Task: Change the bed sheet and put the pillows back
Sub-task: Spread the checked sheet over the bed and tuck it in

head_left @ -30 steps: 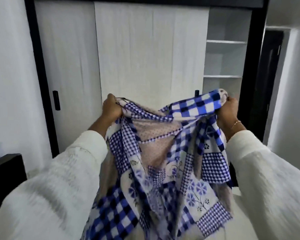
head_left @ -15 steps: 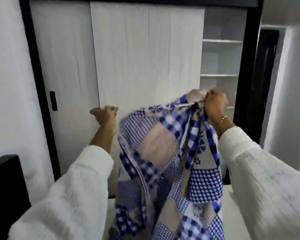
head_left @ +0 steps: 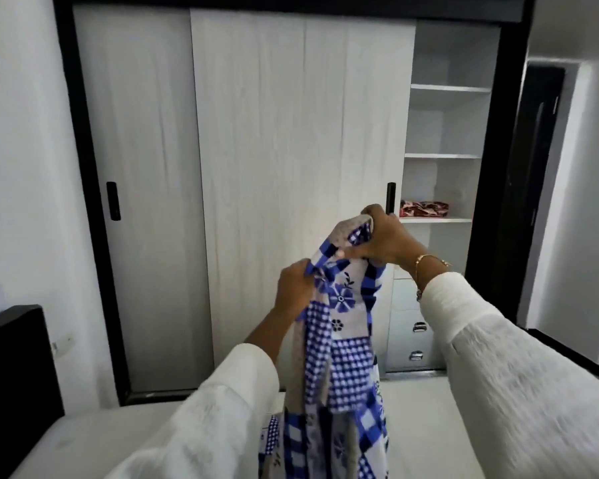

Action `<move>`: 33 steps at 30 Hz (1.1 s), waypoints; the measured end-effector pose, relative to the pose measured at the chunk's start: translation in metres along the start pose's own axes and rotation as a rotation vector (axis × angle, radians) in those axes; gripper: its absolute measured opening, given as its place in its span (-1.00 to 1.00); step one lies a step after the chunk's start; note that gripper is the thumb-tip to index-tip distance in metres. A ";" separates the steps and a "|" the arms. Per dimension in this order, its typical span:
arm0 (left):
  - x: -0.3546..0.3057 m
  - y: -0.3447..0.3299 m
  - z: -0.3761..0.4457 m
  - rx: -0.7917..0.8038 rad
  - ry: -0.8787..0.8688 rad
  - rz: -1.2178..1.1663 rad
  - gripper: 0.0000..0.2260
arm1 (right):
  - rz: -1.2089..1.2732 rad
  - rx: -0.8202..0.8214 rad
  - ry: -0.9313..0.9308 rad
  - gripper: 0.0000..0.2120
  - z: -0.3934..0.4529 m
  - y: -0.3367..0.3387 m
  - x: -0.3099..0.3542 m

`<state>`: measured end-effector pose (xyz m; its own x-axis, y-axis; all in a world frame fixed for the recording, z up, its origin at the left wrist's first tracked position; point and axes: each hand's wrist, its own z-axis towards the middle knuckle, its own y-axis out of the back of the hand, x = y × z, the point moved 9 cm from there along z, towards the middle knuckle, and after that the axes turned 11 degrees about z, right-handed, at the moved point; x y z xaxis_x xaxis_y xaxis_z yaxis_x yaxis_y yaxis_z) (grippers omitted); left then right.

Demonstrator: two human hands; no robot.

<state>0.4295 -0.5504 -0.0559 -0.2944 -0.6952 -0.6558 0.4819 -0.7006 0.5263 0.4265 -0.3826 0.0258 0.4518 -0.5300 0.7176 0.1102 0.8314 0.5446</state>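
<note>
A person's two arms in white textured long sleeves reach forward from the bottom of the frame, holding up a bunched bed sheet [head_left: 339, 326] of blue-and-white checked patchwork cotton with blue flower prints and beige patches. The sheet sits at centre frame and hangs straight down in a narrow gathered column to the bottom edge.

The right hand [head_left: 382, 243], just right of centre, has its fingers curled tightly over the topmost fold of the sheet, thumb stretched along the cloth. A thin gold bracelet [head_left: 429, 259] circles that wrist. The left hand [head_left: 293, 288], slightly lower and to the left, pinches the sheet's edge between curled fingers and thumb. The two hands are close together, almost touching.

Behind them, a tall wardrobe [head_left: 291, 133] with pale grey wood-grain sliding doors and a black frame fills the upper half of the frame. Its right section stands open, showing white shelves [head_left: 446, 88]; a folded red patterned cloth [head_left: 424, 209] lies on one shelf, right of centre. Below are white drawers with metal handles [head_left: 419, 327].

At lower left is a dark headboard [head_left: 14, 357]. A bare white mattress [head_left: 101, 433] spreads across the bottom of the frame beneath the hanging sheet.
</note>
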 end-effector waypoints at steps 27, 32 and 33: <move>-0.052 -0.021 -0.041 0.403 -0.335 0.324 -0.54 | 1.364 -0.334 -0.310 -0.72 0.014 -0.018 0.009; -0.051 -0.025 -0.040 0.546 0.190 -0.753 -0.51 | 1.455 -0.261 -0.262 -0.68 0.012 -0.019 0.009; -0.051 -0.021 -0.035 0.488 0.178 -0.769 -0.51 | 1.380 -0.215 -0.249 -0.70 0.013 -0.022 0.008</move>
<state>0.4627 -0.4943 -0.0523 -0.2382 -0.0046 -0.9712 -0.2060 -0.9770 0.0552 0.4166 -0.4072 0.0250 0.1427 0.7198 0.6794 -0.1435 0.6942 -0.7053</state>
